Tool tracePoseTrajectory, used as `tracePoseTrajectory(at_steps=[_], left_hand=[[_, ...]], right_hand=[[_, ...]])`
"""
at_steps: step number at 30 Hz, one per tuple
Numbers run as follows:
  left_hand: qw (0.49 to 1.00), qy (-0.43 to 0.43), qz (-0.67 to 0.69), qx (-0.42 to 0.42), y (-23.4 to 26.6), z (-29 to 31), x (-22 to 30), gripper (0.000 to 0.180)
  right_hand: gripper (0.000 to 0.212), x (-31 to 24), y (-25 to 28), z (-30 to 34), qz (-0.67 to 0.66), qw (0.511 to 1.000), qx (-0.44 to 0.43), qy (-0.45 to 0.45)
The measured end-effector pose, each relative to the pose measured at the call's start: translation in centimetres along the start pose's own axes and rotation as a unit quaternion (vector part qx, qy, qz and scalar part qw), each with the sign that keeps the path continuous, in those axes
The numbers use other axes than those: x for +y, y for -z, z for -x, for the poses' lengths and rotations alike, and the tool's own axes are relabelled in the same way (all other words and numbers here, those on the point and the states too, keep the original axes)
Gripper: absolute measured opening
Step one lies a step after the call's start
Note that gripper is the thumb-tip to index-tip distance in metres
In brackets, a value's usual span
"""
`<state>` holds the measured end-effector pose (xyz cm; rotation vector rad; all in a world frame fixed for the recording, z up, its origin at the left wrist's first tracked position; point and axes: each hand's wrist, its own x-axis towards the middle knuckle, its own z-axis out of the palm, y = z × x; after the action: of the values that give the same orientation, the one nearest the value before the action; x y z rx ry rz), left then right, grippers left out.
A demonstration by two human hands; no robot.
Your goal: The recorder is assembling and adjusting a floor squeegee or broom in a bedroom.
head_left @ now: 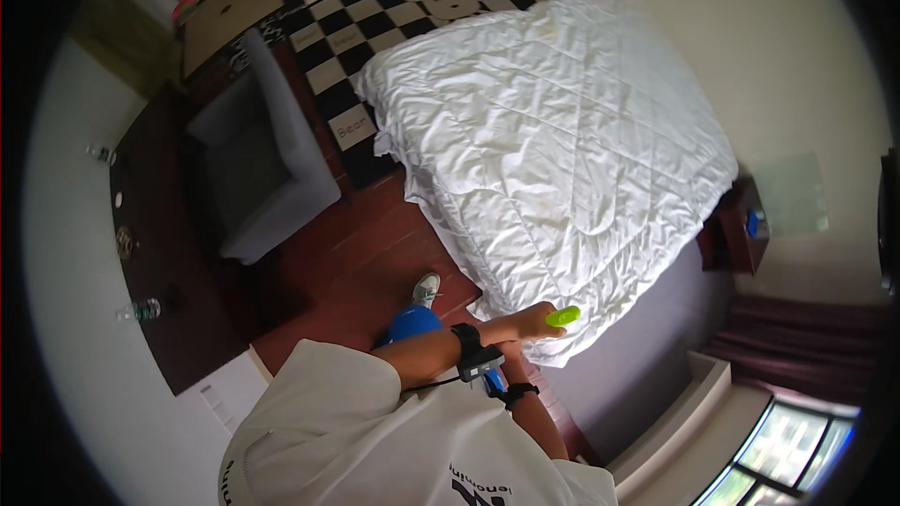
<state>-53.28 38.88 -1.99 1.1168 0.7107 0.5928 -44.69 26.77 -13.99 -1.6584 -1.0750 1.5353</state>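
Observation:
My left hand point(536, 320) is closed around a small lime-green object point(563, 317), whose rounded end sticks out past the fingers; its kind I cannot make out. It is held above the near corner of a rumpled white quilt point(553, 150) spread over the bed. My right hand point(510, 350) lies close under the left wrist, its fingers mostly hidden there. Both wrists wear black straps, and the left one carries a small dark device point(480, 364) with a cable.
A grey armchair point(267, 159) stands left by a dark desk point(169, 319) holding a clear bottle point(141, 310). A black-and-white checkered rug point(352, 126) lies beyond on reddish flooring. At right are a dark nightstand point(747, 234), a purple curtain point(797, 337) and a window point(787, 445).

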Motion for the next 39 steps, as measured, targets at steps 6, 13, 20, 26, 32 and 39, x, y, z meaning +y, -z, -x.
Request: tracePoseTrajectory(at_steps=[6,13,20,26,32,39], left_hand=[[0.996,-0.004,0.013,0.088,8.8,1.7,0.0,0.031],[0.974,0.029,0.08,0.21,8.7,5.3,-0.3,0.03],[0.964,0.021,0.056,0.258,-1.2,2.7,-0.3,0.033],[0.99,0.004,0.045,0.132,-11.3,-1.4,-1.2,0.033],[1.0,0.022,0.008,-0.005,-18.7,-3.5,-1.6,0.024],[0.982,0.019,0.068,-0.173,-21.7,-4.8,-3.3,0.029]], right_hand=[[0.041,-1.3,-3.6,-6.9,0.041,0.979,-0.192,-0.053],[0.031,-3.0,-5.4,-6.9,0.083,0.965,-0.231,-0.096],[0.015,-0.2,2.2,-4.3,0.005,0.953,-0.291,0.082],[0.024,2.5,10.7,0.8,-0.074,0.966,-0.246,-0.005],[0.03,6.7,13.6,5.0,-0.12,0.971,-0.028,0.206],[0.02,7.7,12.5,7.4,-0.153,0.959,0.222,0.093]])
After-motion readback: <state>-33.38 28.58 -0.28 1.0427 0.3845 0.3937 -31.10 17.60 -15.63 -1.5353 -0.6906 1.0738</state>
